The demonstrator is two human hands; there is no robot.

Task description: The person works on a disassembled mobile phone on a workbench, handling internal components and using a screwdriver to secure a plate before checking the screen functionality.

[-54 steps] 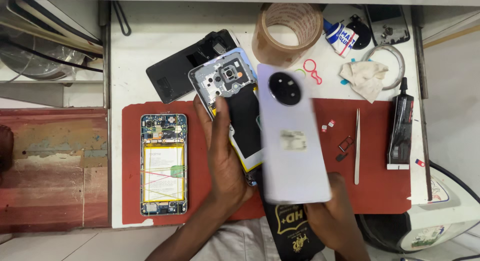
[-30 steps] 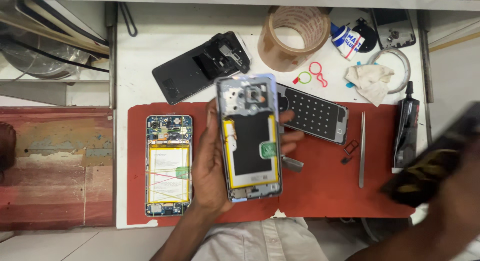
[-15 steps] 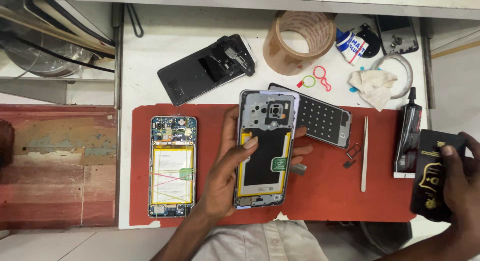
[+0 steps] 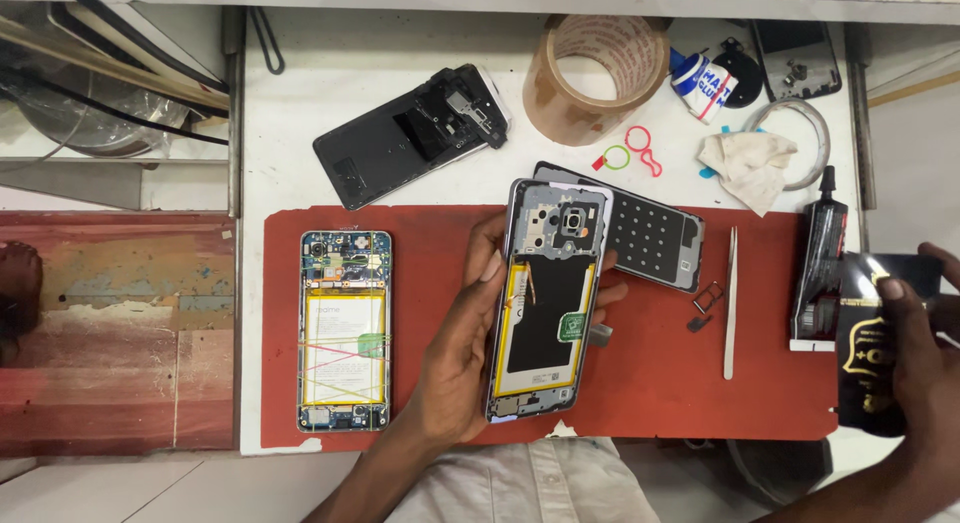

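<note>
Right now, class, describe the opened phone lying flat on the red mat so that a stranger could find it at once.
Find the red mat on the white table. Near the mat's left edge lies the opened phone, back cover off, apart from the left hand. Unlike the opened phone held in that hand, it lies untouched, with thin coloured bands crossing its pale battery.

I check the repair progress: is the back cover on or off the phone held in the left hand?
Off. The grey-framed phone in the left hand shows bare camera module, yellow-edged black battery area and inner frame.
</note>
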